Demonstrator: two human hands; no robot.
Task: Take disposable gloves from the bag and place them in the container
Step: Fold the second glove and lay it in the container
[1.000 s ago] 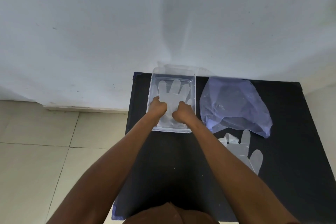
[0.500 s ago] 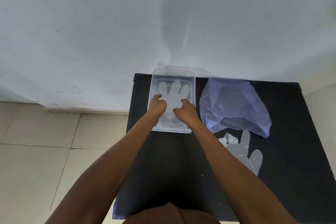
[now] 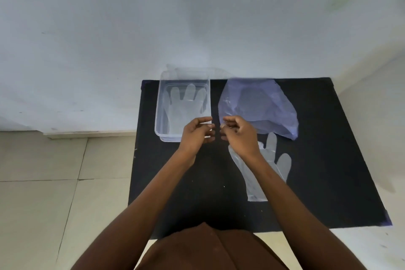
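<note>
Gloves: one lies flat in the clear container [image 3: 161, 116], a second glove [image 3: 271, 158] on the black table [image 3: 328, 160] just below the purple bag [image 3: 258, 105]. Left hand [image 3: 197, 133] and right hand [image 3: 238, 133] hover loosely curled, fingertips near each other, gripping nothing I can see.

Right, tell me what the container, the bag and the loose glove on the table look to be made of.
Container: rigid clear plastic, glossy; the table shows through its walls.
Bag: thin, soft plastic film, pale purple and translucent, creased and slumped.
Loose glove: very thin, cloudy-clear plastic film, probably polyethylene; it lies flat and limp and the dark table shows through it.
</note>
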